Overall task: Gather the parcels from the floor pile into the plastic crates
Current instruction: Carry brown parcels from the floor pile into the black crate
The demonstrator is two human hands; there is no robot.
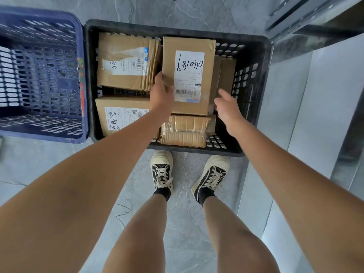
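Both your arms reach forward and down over the black crate (254,46). Your left hand (161,95) is on the near left corner of the top box (189,75), fingers along its left side and thumb on its top face by the label; it grips that box. Your right hand (226,107) hangs just off the box's right near corner, fingers loosely spread, holding nothing; contact with the box can't be made out.

Count: two crates. The black one sits straight ahead of your feet; the blue crate (39,75) stands touching its left side, with no parcel showing inside.

Parcels in the black crate: four plain to see. The top box, with a handwritten number on its white label, lies highest, right of centre. A labelled box (124,62) lies far left, a second labelled box (120,117) near left, and a taped corrugated parcel (185,133) near centre, partly under the top box. More brown card (226,75) shows to the right under the top box; whether that is one parcel or several can't be told.

Two shoes (161,172) stand on the grey marbled floor (183,213), toes just short of the crate's near wall.
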